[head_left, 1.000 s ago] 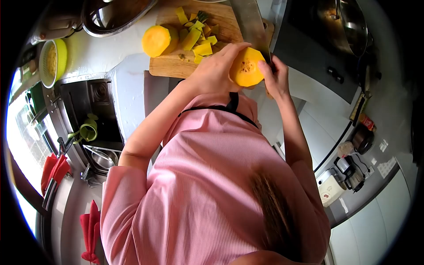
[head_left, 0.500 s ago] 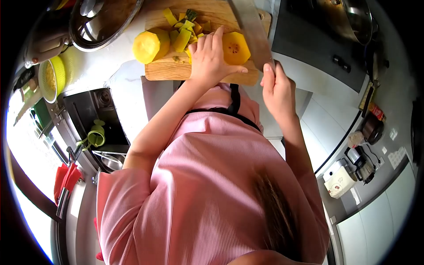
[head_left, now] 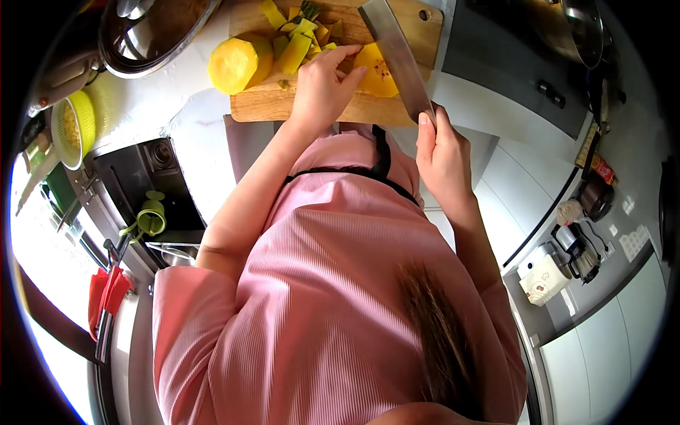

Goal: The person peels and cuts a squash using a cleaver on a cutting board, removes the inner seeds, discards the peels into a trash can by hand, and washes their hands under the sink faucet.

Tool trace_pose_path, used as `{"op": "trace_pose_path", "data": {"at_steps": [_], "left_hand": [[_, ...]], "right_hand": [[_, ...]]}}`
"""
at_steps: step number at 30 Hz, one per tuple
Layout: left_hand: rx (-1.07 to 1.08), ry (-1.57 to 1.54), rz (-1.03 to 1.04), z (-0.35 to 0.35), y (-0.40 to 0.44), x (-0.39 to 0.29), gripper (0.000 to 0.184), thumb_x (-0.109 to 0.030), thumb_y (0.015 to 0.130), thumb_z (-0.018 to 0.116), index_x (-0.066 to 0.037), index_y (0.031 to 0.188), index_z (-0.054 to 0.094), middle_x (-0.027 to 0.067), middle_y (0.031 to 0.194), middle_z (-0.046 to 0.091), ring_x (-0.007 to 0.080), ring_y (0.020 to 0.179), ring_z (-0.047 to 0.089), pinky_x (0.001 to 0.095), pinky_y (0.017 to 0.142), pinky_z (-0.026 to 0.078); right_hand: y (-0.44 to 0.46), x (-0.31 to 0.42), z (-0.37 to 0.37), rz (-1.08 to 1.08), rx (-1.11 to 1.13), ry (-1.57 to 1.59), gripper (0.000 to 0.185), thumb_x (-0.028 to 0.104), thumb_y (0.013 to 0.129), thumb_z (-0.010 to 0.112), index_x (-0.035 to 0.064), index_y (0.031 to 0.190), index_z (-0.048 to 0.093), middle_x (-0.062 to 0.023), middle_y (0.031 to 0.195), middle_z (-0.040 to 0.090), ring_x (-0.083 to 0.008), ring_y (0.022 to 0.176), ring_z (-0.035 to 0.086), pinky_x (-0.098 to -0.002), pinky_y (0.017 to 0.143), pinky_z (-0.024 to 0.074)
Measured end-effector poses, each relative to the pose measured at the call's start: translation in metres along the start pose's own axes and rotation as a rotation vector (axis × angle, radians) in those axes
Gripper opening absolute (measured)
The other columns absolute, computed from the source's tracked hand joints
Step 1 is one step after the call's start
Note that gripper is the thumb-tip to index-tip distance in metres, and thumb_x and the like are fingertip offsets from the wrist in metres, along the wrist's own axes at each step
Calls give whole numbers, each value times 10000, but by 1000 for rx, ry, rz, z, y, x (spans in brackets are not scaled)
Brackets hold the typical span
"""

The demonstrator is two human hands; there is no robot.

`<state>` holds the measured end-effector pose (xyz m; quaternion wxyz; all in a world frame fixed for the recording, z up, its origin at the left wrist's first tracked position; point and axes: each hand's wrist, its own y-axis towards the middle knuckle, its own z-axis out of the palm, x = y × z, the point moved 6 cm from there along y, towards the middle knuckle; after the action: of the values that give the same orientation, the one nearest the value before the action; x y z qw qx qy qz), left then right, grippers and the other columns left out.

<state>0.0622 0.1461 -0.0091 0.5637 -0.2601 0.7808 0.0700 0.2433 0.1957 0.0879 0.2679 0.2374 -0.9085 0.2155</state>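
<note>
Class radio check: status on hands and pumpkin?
Left hand at edge of pumpkin piece. Right hand gripping cleaver, blade across piece. Peel scraps nearby.

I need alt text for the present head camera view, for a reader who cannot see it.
A person's right hand holds a broad knife over a cut pumpkin slice on a wooden board, with the left hand at the slice's other side. A thicker pumpkin chunk and peel scraps also lie on the board.

squash (head_left: 236, 65) on cutting board (head_left: 263, 105), sink (head_left: 126, 180) left
</note>
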Motion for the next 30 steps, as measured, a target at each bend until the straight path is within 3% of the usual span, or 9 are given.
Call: {"op": "trace_pose_path", "data": {"at_steps": [5, 8, 14, 20, 23, 30], "left_hand": [[27, -19, 6, 1, 4, 2, 272, -140, 829, 735, -6, 1047, 644, 129, 993, 689, 176, 660, 712, 271, 586, 521], [49, -15, 37, 1, 7, 2, 260, -140, 829, 736, 0, 1019, 626, 124, 989, 682, 181, 659, 714, 280, 577, 518], [60, 31, 76, 2, 12, 2, 249, -142, 828, 738, 1, 997, 624, 135, 957, 671, 202, 639, 706, 294, 565, 516], [56, -21, 46, 4, 13, 5, 257, -146, 809, 758, -5, 983, 632, 138, 949, 669, 201, 605, 685, 294, 570, 519], [61, -60, 15, 2, 13, 0, 255, -101, 783, 749, -8, 982, 619, 145, 914, 647, 267, 669, 654, 352, 618, 532], [51, -50, 33, 2, 14, 3, 243, -104, 798, 753, -3, 984, 633, 135, 929, 670, 228, 721, 679, 291, 626, 558]], "right_hand": [[-6, -1, 8, 22, 7, -46, 142, 133, 996, 510, -7, 990, 535, -184, 648, 579, -343, 572, 626, -350, 501, 471], [-5, 4, 11, -21, -34, -78, 133, 115, 971, 525, -7, 922, 500, -221, 652, 599, -413, 600, 627, -440, 483, 487], [4, 8, 16, 68, 66, -135, 139, 129, 975, 509, 2, 932, 473, -243, 623, 590, -441, 579, 611, -487, 509, 495], [19, 12, 22, 124, 133, -202, 152, 136, 969, 512, -8, 938, 473, -254, 630, 598, -454, 606, 618, -514, 528, 500], [31, 5, 34, 150, 132, -194, 161, 134, 964, 516, -19, 937, 475, -261, 644, 606, -458, 618, 623, -524, 534, 500], [29, -25, 58, 55, -18, -119, 185, 149, 964, 532, -30, 934, 499, -260, 634, 608, -461, 588, 613, -499, 488, 486]]}}
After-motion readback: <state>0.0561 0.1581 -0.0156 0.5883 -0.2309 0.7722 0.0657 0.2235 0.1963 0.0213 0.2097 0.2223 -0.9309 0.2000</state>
